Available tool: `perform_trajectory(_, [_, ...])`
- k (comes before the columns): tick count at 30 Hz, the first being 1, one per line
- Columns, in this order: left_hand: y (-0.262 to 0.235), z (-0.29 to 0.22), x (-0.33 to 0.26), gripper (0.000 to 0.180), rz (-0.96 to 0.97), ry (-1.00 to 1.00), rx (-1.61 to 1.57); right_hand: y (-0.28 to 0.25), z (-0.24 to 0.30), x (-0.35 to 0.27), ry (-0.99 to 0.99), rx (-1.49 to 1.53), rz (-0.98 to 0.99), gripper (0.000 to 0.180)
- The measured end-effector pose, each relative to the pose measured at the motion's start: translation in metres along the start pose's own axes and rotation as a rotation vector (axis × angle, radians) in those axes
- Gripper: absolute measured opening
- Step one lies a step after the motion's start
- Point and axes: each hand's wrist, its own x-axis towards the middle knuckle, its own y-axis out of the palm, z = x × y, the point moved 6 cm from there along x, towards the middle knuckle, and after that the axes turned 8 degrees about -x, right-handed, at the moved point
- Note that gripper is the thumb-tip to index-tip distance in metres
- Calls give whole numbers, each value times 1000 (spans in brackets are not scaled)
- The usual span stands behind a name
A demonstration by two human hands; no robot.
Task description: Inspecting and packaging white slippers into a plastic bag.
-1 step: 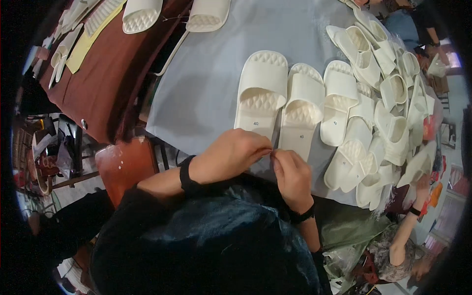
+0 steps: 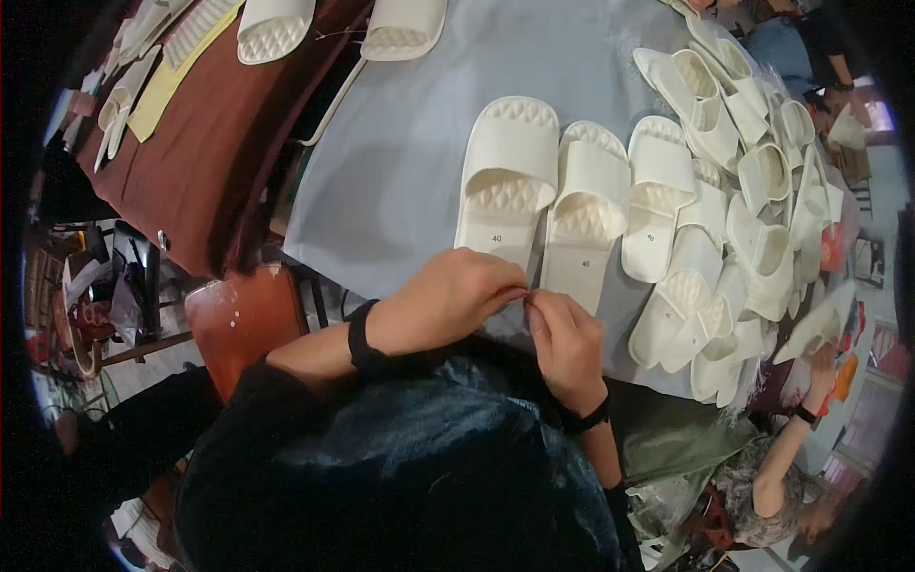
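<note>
My left hand (image 2: 462, 291) and my right hand (image 2: 567, 338) meet fingertip to fingertip at the near edge of the table. Each is closed in a pinch; whatever lies between the fingers is too small or hidden to make out. Just beyond them, side by side with toes pointing away, lie a cream slipper (image 2: 508, 157) and a second cream slipper (image 2: 591, 181). My hands partly cover the heel of the left one and come close to the heel of the right one. Dark bands circle both my wrists.
Cream slippers (image 2: 762, 253) are heaped along the right of the grey-covered table (image 2: 410, 143). More slippers (image 2: 276, 29) lie on a brown-covered surface (image 2: 205, 143) at far left. An orange-brown stool (image 2: 243, 319) stands left of me. At right, another person's hand (image 2: 820, 377) reaches to a slipper.
My hands stay pinched in the same place. At the right, the other person's hand and the slipper by it have shifted slightly up and outward.
</note>
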Motion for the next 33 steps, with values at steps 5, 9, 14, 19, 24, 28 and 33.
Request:
perform_trajectory(5, [-6, -2, 1, 14, 64, -58, -67, 4, 6, -1, 55, 152, 36, 7])
perform_trajectory(9, [-11, 4, 1, 14, 93, -95, -166, 7, 5, 0, 130, 274, 106, 7])
perform_trajectory(14, [-14, 4, 4, 16, 146, -75, -112, 2, -3, 6, 118, 190, 76, 8])
perform_trajectory(19, [-53, 9, 15, 25, -223, -13, -256, -23, -36, 33, 144, -30, -24, 6])
perform_trajectory(24, [-114, 19, 29, 23, -465, -108, 55, -34, -39, 61, 42, -166, -46, 9])
perform_trajectory(28, [-130, 58, 48, 25, -437, -211, 208, -25, -39, 68, -18, -293, -42, 11])
perform_trajectory(33, [-129, 83, 60, 28, -411, -266, 334, -22, -36, 56, -55, -444, 75, 14])
